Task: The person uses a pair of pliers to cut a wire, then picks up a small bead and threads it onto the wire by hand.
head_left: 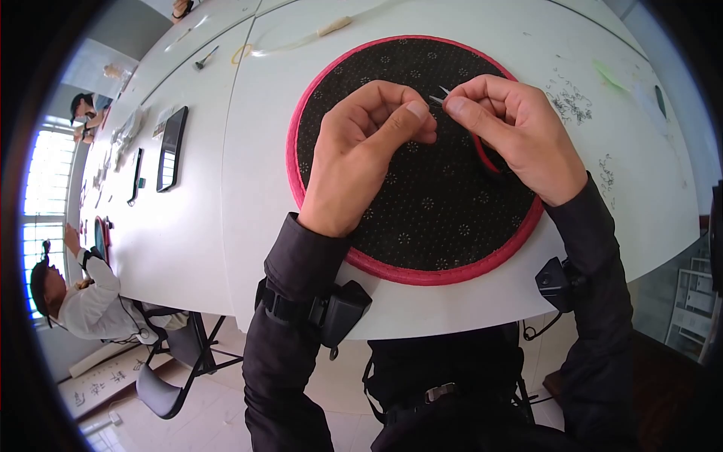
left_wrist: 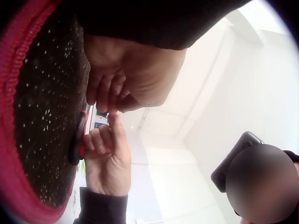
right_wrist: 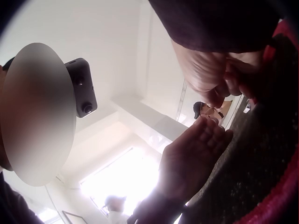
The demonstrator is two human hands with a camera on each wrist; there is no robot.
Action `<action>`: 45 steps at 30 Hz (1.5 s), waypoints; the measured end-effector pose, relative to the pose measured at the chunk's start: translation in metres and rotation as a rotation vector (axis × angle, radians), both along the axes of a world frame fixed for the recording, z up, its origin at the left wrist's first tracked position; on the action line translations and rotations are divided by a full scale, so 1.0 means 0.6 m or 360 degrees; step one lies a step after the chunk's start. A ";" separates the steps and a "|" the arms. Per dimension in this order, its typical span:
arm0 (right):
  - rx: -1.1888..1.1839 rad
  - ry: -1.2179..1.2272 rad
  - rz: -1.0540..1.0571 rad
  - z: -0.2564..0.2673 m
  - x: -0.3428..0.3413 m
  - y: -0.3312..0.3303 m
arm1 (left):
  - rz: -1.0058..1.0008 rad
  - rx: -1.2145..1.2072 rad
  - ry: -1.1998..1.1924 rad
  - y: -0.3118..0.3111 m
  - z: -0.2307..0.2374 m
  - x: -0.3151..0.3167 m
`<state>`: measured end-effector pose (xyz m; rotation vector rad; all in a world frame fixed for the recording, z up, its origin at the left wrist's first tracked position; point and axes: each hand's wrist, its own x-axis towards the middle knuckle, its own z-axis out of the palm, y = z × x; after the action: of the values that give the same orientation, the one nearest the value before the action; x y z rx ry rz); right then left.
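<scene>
In the head view, the left hand [head_left: 354, 154] is above a round dark mat [head_left: 429, 218] with a red rim, its fingers curled and thumb against the index finger. Facing it, the right hand [head_left: 520, 132] has thumb and index together. Anything between either hand's fingertips is too small to tell. Pointed metal tips [head_left: 438, 99] show between the hands, and a red handle [head_left: 488, 160] below the right palm. Red-and-black handles [left_wrist: 80, 140] stand beside the right hand's curled fingers in the left wrist view; whether they touch is unclear.
Small dark pieces [head_left: 570, 104] are scattered on the white table [head_left: 279, 290] right of the mat. A black tablet [head_left: 172, 149] and a phone-like device [head_left: 135, 175] lie left. A wooden-handled tool [head_left: 334, 26] lies behind. Another person [head_left: 83, 301] sits at far left.
</scene>
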<state>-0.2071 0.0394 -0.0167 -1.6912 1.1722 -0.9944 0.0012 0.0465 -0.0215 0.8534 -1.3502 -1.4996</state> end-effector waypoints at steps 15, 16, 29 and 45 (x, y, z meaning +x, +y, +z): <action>-0.0180 0.0298 0.0055 0.024 0.022 0.025 | 0.0397 -0.0258 -0.0425 0.001 -0.001 -0.009; -0.0209 0.0310 0.0057 0.024 0.022 0.025 | 0.0426 -0.0343 -0.0494 0.001 -0.005 -0.010; -0.0151 0.0051 0.0037 0.012 0.009 0.009 | 0.0243 -0.0737 -0.0826 0.014 0.002 -0.019; 0.0144 -0.0206 0.0019 0.007 0.012 0.010 | 0.0256 -0.0235 -0.0223 0.018 0.024 -0.013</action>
<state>-0.1999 0.0454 -0.0128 -1.5381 1.1044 -1.0129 -0.0063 0.0572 -0.0073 0.9624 -1.4389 -1.2200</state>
